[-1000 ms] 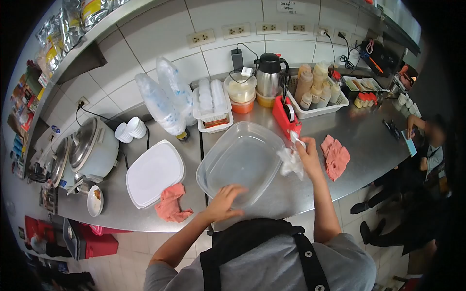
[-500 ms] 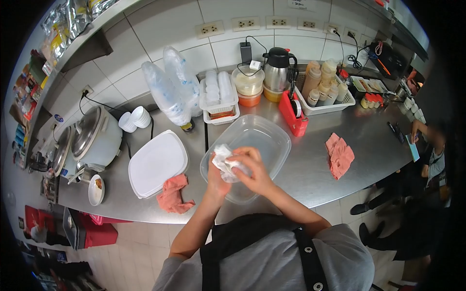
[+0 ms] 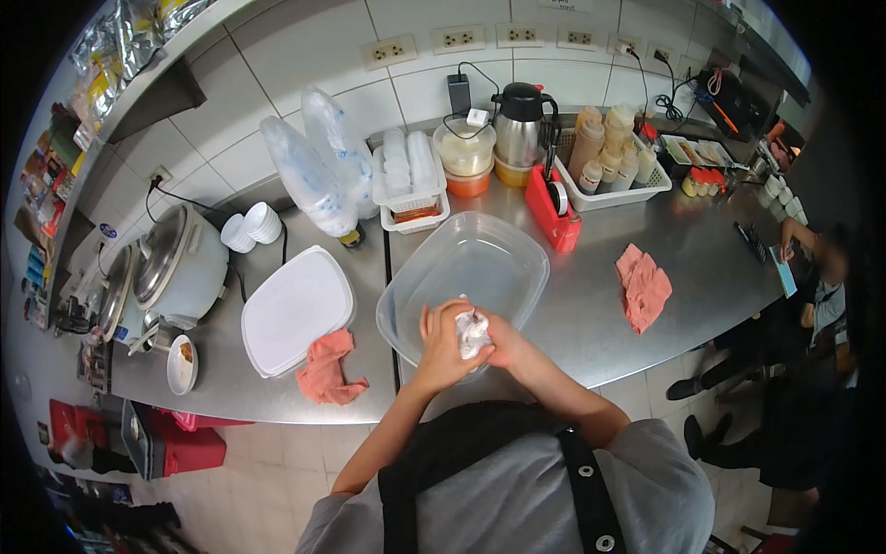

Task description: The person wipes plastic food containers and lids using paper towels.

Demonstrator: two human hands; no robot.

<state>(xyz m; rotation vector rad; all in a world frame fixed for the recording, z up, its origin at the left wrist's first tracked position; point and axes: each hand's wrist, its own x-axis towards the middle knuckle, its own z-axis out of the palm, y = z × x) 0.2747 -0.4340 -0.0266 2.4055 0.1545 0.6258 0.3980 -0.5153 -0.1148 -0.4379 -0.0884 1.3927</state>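
Between my two hands a crumpled white wad, like tissue or thin plastic, is squeezed into a small bundle. My left hand wraps it from the left, with fingers curled over its top. From the right, my right hand presses against it, fingers closed and partly hidden. Both hands are over the near side of a clear plastic tub on the steel counter. Left of the tub lies a white lid, with a pink cloth against its lower corner.
A second pink cloth lies to the right. Behind the tub stand a white basket, a steel thermos, a red tape dispenser and several sauce bottles. Rice cookers are at left; a person is at far right.
The white wad has been squeezed smaller. My hands have come together around it and shifted slightly right, the left hand's fingers now curled over it.
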